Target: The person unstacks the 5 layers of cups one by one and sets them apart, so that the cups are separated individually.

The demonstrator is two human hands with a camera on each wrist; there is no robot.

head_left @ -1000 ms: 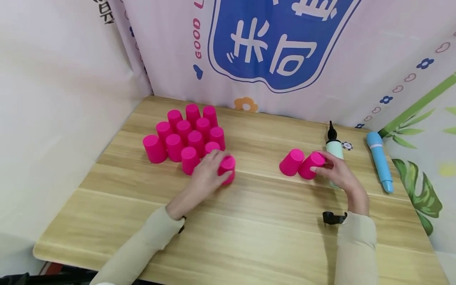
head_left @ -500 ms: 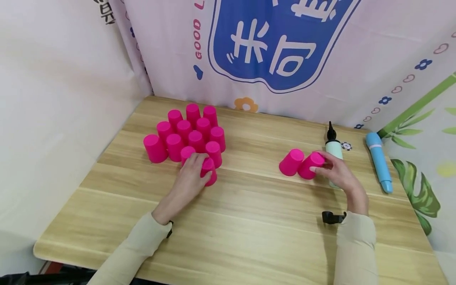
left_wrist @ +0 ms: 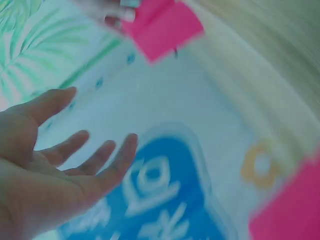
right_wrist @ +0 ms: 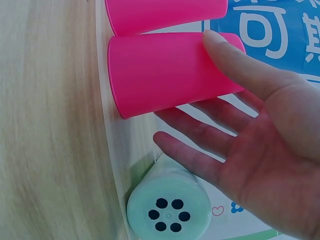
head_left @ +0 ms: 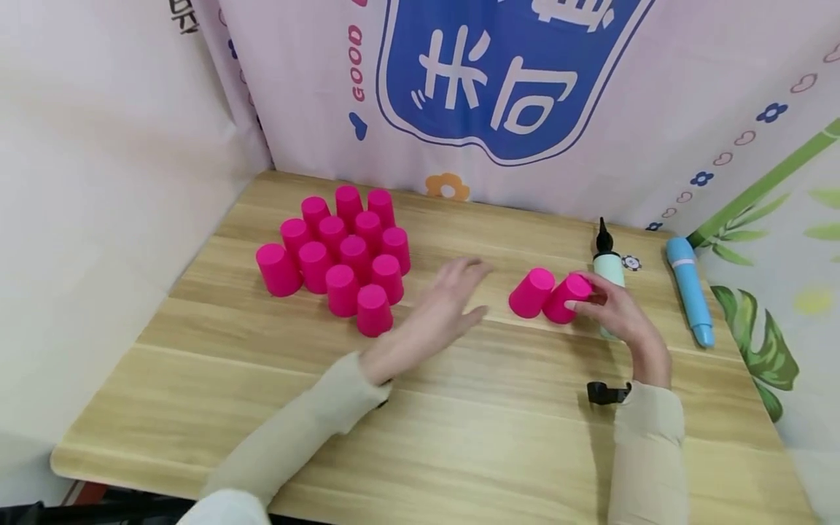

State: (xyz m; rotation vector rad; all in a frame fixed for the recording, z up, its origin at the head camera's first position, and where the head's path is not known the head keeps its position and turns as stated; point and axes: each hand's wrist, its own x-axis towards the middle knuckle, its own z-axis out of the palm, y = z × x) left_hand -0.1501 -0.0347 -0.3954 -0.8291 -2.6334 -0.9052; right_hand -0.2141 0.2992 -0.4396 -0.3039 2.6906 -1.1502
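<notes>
Several pink plastic cups (head_left: 355,257) stand upside down in a tight group on the left of the table. The nearest pink cup (head_left: 374,312) stands at the front of the group. To the right of it, my left hand (head_left: 436,310) hangs with fingers spread and holds nothing; the left wrist view shows the loose fingers (left_wrist: 120,162). On the right side, two more upside-down cups stand side by side. My right hand (head_left: 613,310) grips the right cup (right_wrist: 170,75) between thumb and fingers, while the left cup (head_left: 531,293) sits right beside it.
Behind my right hand lies a mint-green hand pump (head_left: 609,268) with a black nozzle. A light-blue pen-shaped object (head_left: 690,292) lies farther right. A printed cloth (head_left: 315,102) hangs along the table's (head_left: 485,452) back edge.
My left hand slid a cup leftward against the front of the group, let it go and has moved right, toward the pair. My right hand has stayed on its cup.
</notes>
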